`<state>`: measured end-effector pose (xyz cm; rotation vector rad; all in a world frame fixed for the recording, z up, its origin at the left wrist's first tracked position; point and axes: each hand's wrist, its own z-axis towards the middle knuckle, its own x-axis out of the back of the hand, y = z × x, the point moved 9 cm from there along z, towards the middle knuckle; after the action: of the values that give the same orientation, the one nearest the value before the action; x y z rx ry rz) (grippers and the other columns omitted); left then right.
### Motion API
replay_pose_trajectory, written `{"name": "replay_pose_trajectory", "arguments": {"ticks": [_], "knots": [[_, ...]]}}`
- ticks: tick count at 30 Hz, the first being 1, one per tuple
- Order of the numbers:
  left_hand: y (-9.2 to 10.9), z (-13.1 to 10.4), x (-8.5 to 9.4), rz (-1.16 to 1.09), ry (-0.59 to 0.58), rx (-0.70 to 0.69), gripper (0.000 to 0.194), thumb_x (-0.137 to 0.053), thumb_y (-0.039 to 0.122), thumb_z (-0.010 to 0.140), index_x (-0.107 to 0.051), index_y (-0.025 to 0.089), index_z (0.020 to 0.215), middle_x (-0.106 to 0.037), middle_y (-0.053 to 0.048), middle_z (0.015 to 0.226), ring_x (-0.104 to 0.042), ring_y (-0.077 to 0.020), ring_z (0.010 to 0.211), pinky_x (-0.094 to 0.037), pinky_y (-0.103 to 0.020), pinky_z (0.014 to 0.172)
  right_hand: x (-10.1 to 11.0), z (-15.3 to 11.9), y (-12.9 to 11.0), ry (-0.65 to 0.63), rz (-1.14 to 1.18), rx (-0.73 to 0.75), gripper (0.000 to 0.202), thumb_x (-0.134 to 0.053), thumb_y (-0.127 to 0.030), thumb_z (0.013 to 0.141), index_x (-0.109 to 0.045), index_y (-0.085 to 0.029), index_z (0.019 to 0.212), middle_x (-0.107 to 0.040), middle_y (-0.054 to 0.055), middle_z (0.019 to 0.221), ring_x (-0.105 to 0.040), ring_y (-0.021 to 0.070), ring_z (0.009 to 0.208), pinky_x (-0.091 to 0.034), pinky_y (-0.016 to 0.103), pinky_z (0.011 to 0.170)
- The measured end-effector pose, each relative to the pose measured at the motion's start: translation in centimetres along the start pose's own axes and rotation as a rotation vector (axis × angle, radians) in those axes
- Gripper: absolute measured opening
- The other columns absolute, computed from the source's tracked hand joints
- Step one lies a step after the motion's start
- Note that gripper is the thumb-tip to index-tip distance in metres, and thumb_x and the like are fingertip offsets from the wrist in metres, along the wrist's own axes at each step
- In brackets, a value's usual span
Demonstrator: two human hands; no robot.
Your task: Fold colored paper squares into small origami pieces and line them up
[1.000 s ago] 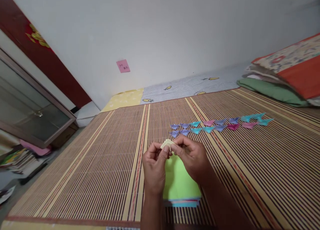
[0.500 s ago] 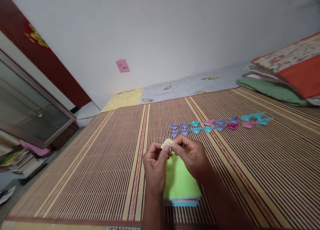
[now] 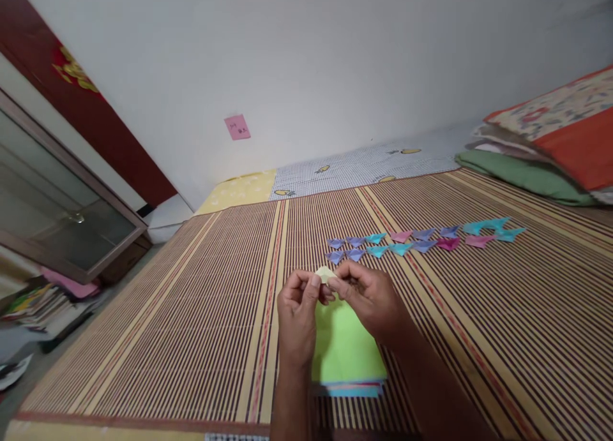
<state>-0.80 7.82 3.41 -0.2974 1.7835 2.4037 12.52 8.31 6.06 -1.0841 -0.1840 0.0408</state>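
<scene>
Left hand [image 3: 297, 316] and right hand [image 3: 376, 304] pinch my pale folded paper [image 3: 325, 272] from either side, likely for steadiness. Green-topped sheets [image 3: 352, 348] lie below, within my reach.

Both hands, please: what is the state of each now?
Left hand: closed, holding the pale yellow folded paper.
Right hand: closed, holding the same paper.

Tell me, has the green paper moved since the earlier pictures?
No. Judged against the stripes on the mat, the green paper lies in the same spot, so it hasn't gone any way that I can see.
</scene>
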Motion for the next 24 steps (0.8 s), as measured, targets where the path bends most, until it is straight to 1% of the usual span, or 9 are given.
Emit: {"name": "replay_pose_trajectory", "arguments": {"ticks": [2, 4, 7, 11, 14, 18, 21, 24], "knots": [[0.2, 0.1, 0.2, -0.027, 0.007, -0.001, 0.014, -0.066, 0.032, 0.097, -0.066, 0.018, 0.094, -0.066, 0.001, 0.076, -0.061, -0.0128, 0.069, -0.047, -0.024, 0.067, 0.2, -0.1, -0.1, -0.027, -0.067, -0.008, 0.02, -0.061, -0.028, 0.097, -0.065, -0.019, 0.079, -0.066, -0.001, 0.073, -0.061, 0.0155, 0.069, -0.044, 0.028, 0.066], [0.5, 0.1, 0.3, -0.026, 0.005, -0.005, 0.011, -0.068, 0.029, 0.095, -0.068, 0.018, 0.098, -0.067, 0.0, 0.078, -0.062, -0.0124, 0.069, -0.047, -0.023, 0.065, 0.4, -0.1, -0.3, -0.047, -0.144, 0.0, 0.019, -0.061, -0.029, 0.097, -0.067, -0.019, 0.082, -0.066, 0.0, 0.075, -0.061, 0.0164, 0.071, -0.044, 0.029, 0.067], [0.7, 0.2, 0.3, -0.019, -0.022, 0.007, 0.009, -0.07, 0.027, 0.094, -0.069, 0.018, 0.094, -0.069, 0.0, 0.077, -0.063, -0.0125, 0.068, -0.048, -0.023, 0.065, 0.5, -0.2, -0.7, -0.066, -0.217, 0.024, 0.018, -0.062, -0.028, 0.096, -0.068, -0.019, 0.083, -0.066, 0.001, 0.077, -0.061, 0.0174, 0.074, -0.044, 0.03, 0.068], [0.5, 0.1, 0.2, -0.038, -0.039, 0.053, 0.009, -0.074, 0.025, 0.089, -0.07, 0.017, 0.09, -0.071, -0.001, 0.074, -0.065, -0.0127, 0.068, -0.051, -0.023, 0.067, 0.5, -0.3, -1.1, -0.07, -0.219, 0.025, 0.013, -0.063, -0.026, 0.096, -0.069, -0.02, 0.086, -0.068, 0.001, 0.08, -0.063, 0.0176, 0.075, -0.045, 0.03, 0.07], [0.6, 0.1, 0.5, -0.038, -0.003, 0.083, 0.01, -0.078, 0.023, 0.084, -0.071, 0.017, 0.087, -0.071, 0.0, 0.071, -0.066, -0.0122, 0.065, -0.052, -0.022, 0.066, 0.8, -0.3, -1.5, -0.055, -0.203, 0.027, 0.01, -0.064, -0.026, 0.094, -0.07, -0.021, 0.089, -0.07, 0.001, 0.08, -0.064, 0.0175, 0.075, -0.047, 0.03, 0.069], [1.2, 0.0, 0.8, 0.024, 0.059, 0.078, 0.013, -0.082, 0.024, 0.078, -0.071, 0.017, 0.081, -0.07, 0.0, 0.068, -0.064, -0.0119, 0.063, -0.052, -0.021, 0.063, 1.7, -0.4, -1.4, 0.016, -0.146, 0.015, 0.008, -0.064, -0.026, 0.094, -0.07, -0.021, 0.093, -0.072, 0.002, 0.083, -0.066, 0.018, 0.076, -0.049, 0.029, 0.068], [1.8, -0.1, 0.6, 0.057, 0.088, 0.057, 0.014, -0.083, 0.025, 0.076, -0.072, 0.017, 0.08, -0.067, 0.001, 0.069, -0.061, -0.0106, 0.062, -0.049, -0.019, 0.059, 2.0, -0.4, -1.2, 0.052, -0.12, 0.02, 0.007, -0.065, -0.024, 0.093, -0.069, -0.021, 0.087, -0.07, 0.0, 0.077, -0.064, 0.0167, 0.071, -0.049, 0.028, 0.065], [1.9, -0.3, 0.3, 0.058, 0.088, 0.063, 0.016, -0.084, 0.026, 0.076, -0.072, 0.017, 0.081, -0.065, 0.001, 0.07, -0.058, -0.0099, 0.062, -0.048, -0.019, 0.058, 1.9, -0.4, -1.0, 0.048, -0.121, 0.014, 0.01, -0.067, -0.025, 0.092, -0.068, -0.021, 0.083, -0.067, -0.001, 0.071, -0.061, 0.0153, 0.066, -0.046, 0.027, 0.061]]}}
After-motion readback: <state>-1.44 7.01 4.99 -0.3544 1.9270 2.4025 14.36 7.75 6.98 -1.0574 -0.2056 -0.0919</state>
